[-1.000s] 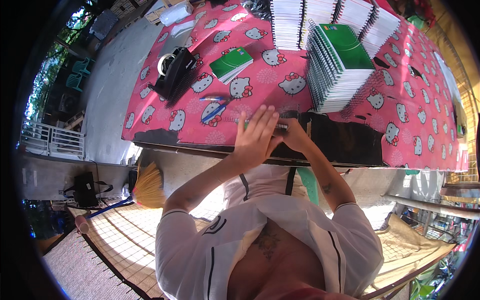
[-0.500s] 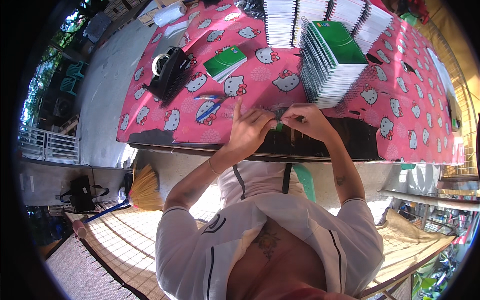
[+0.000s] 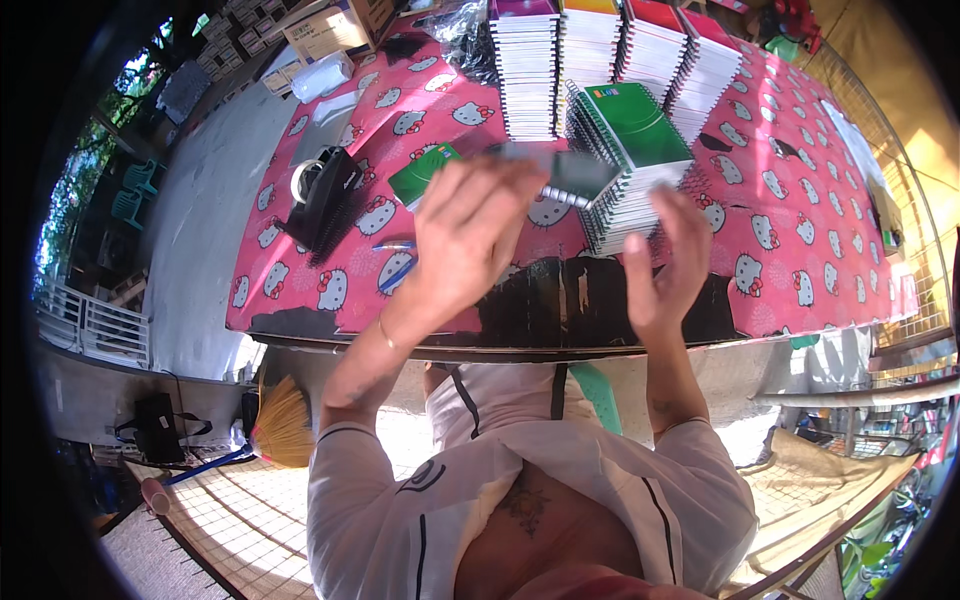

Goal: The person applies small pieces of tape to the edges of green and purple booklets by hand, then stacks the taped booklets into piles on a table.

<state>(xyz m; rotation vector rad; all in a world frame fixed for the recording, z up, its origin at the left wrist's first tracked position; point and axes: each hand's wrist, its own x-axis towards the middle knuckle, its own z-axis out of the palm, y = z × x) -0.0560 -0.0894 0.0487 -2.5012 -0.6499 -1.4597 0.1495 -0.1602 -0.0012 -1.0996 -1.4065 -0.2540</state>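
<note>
Now the left hand (image 3: 470,235) has lifted a dark notebook (image 3: 572,173) off the table, right hand (image 3: 668,262) spread wide.

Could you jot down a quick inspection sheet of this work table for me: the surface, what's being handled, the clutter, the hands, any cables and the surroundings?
Surface: table under a pink cartoon-cat cloth, front edge worn dark.
Job's things: green spiral notebook held up; leaning notebook stack beside it.
Clutter: black tape dispenser, loose green notebook, pens, tall notebook stacks behind.
Hands: left hand holds the notebook; right hand open, empty.
Cables: nothing seen.
Surroundings: broom, woven mat, black bag, cardboard box.
</note>
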